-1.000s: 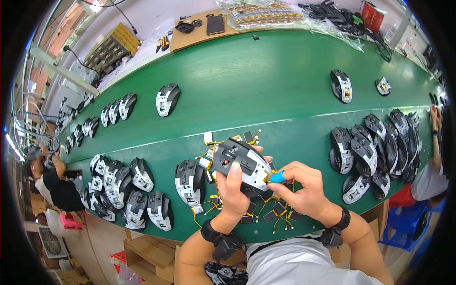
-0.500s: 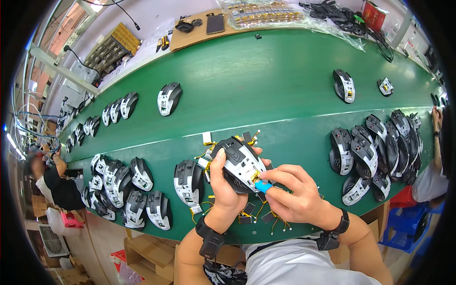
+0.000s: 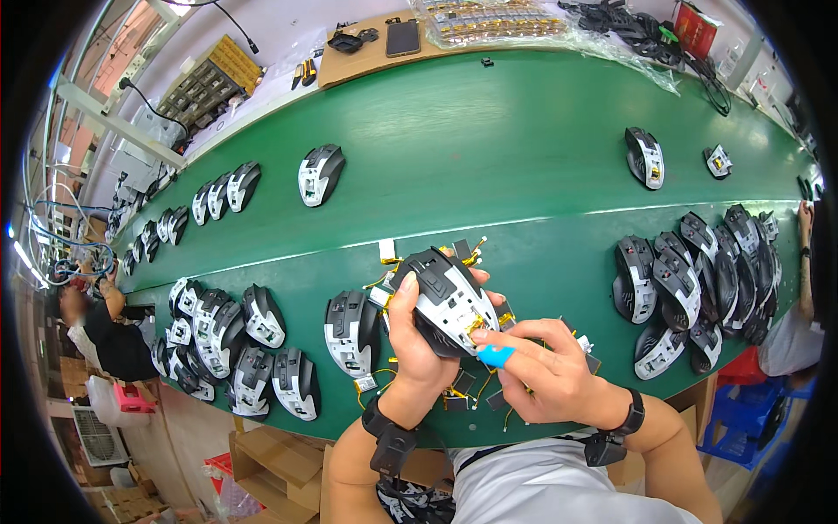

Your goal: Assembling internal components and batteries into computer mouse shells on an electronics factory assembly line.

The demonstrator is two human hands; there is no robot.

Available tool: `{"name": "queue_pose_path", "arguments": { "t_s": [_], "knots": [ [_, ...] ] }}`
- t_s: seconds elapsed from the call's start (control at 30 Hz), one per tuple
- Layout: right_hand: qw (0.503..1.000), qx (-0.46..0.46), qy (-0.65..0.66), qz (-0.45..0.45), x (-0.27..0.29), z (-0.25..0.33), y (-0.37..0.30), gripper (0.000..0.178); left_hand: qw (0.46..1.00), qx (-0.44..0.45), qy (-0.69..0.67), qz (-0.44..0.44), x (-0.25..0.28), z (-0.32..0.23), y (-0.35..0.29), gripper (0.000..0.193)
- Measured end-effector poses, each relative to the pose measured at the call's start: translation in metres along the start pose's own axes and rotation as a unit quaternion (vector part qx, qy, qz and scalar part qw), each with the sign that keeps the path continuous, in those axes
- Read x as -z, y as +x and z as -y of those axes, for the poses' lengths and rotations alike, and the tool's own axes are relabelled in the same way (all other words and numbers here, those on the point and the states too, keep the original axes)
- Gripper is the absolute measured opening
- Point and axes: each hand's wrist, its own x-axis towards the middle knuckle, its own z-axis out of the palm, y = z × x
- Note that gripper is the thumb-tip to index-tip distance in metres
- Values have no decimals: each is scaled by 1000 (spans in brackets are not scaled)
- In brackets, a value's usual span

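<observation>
My left hand (image 3: 412,336) is wrapped round a black and white computer mouse (image 3: 441,293), tilted above the green bench, with the cut-outs in its white part facing up. A yellow piece (image 3: 477,327) shows in an opening near its lower end. At that opening the fingers of my right hand (image 3: 554,367) are closed together; a blue cover (image 3: 496,355) is on one finger. Whatever lies between those fingertips is hidden. Another mouse shell (image 3: 351,336) lies left of my left hand. Several small batteries with yellow wires (image 3: 459,386) lie under and around both hands.
Mouse shells are heaped at the right (image 3: 676,284) and the left (image 3: 216,336). More stand along the far belt (image 3: 321,175). A phone (image 3: 402,38) and a bagged tray of parts (image 3: 489,22) lie at the back. Another person (image 3: 113,336) is at the far left; an arm (image 3: 806,262) shows at right.
My right fingers have shifted slightly at the mouse's lower opening, and the blue-covered finger has moved a little right and down. My left hand keeps its hold. The whole view has shifted slightly.
</observation>
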Motion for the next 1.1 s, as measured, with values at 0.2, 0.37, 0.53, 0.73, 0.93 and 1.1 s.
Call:
{"name": "queue_pose_path", "arguments": {
  "t_s": [0.2, 0.37, 0.53, 0.73, 0.93, 1.1],
  "knots": [
    [996, -57, -40, 55, -2, 4, 2, 51, 999, -7, -19, -41, 3, 1, 8, 49],
    [997, -55, -22, 54, -10, 7, 8, 52, 999, -13, -48, -20, 14, 3, 6, 46],
    [991, -90, -51, 84, -6, 20, 1, 52, 998, -30, -59, -24, 10, 16, 11, 42],
    [984, -162, 23, 71, -11, 32, 1, 51, 989, -41, -86, -110, 6, 22, 10, 39],
    [972, -166, 152, 65, -2, 2, -14, 39, 996, -20, -81, -30, 5, 19, 7, 46],
    [986, -124, 103, 39, -6, -1, -13, 34, 994, -3, -95, -59, 2, 13, 9, 47]
  ]
}}
